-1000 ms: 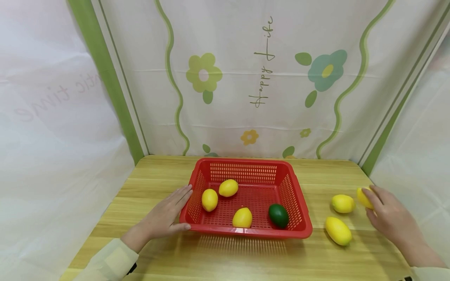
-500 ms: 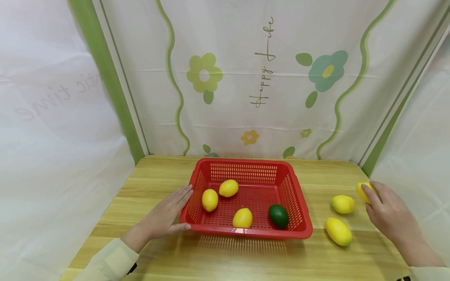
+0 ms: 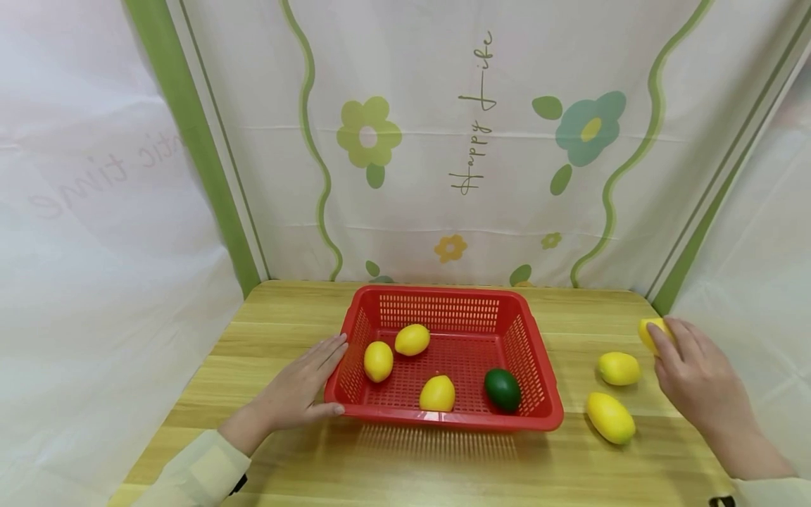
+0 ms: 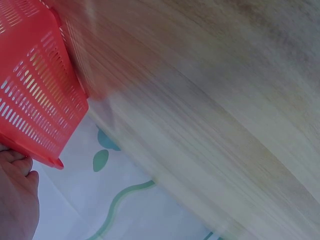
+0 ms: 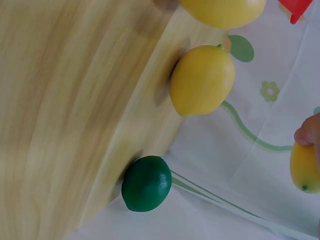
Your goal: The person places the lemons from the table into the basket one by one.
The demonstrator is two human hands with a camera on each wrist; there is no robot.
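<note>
My left hand [image 3: 294, 387] rests at the left side of a red plastic basket [image 3: 500, 422], its fingers straight along the rim and thumb at the near corner. Inside lie three yellow lemons, the back one [image 3: 412, 340] near the left, and a dark green lime [image 3: 503, 389] at the right. Over the table's right side, my right hand [image 3: 703, 384] grips another lemon [image 3: 650, 335] between thumb and fingers. Close by on the table are two more lemons, a farther one [image 3: 619, 369] and a nearer one [image 3: 610, 418]. The right wrist view shows another green lime [image 5: 146, 183], hidden in the head view.
Everything stands on a wooden table [image 3: 272, 338]. White cloth with printed flowers [image 3: 405, 204] hangs behind it, and pale cloth walls [image 3: 754, 282] close off both sides.
My right hand has lifted its lemon a little, up and slightly leftward in the head view. The left hand, basket and other fruit stay where they were.
</note>
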